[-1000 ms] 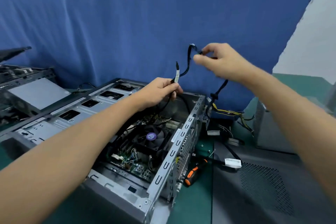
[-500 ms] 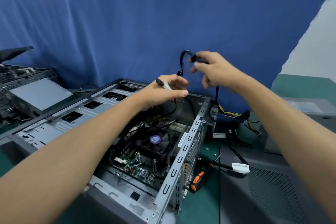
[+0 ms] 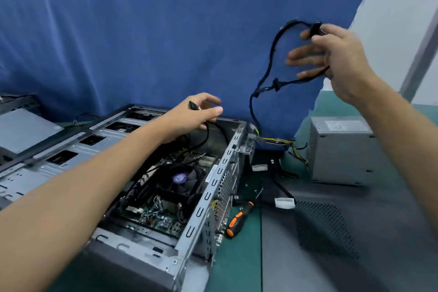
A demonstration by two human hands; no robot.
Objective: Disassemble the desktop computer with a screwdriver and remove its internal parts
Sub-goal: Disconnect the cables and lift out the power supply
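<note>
1. Just the head view here. The computer case (image 3: 213, 185) lies on its side on the green mat (image 3: 237, 268), open side up. You can see the motherboard (image 3: 151, 213) inside, with the CPU fan (image 3: 180, 179) sitting on it.
2. The left hand (image 3: 196, 111) is over the far end of the case. It pinches the plug end of a thin black cable (image 3: 207, 130) between thumb and fingers, and the rest of the cable drops down into the case.
3. The right hand (image 3: 336, 59) is up high, off to the right of the case and in front of the blue cloth (image 3: 166, 31). Thumb and index finger pinch a connector on the black wire harness (image 3: 267, 73), and the other fingers are spread out pretty straight.
4. The harness loops down from that hand to a bunch of yellow and black wires just past the far corner of the case. Those run toward the grey power supply (image 3: 341, 152), which stands outside the case on the right.
5. The screwdriver (image 3: 237, 220), with its orange and black handle, lies on the mat right beside the case wall. Nobody's touching it.
6. A dark side panel (image 3: 331, 232) with a vent grid lies flat to the right of the screwdriver.
</note>
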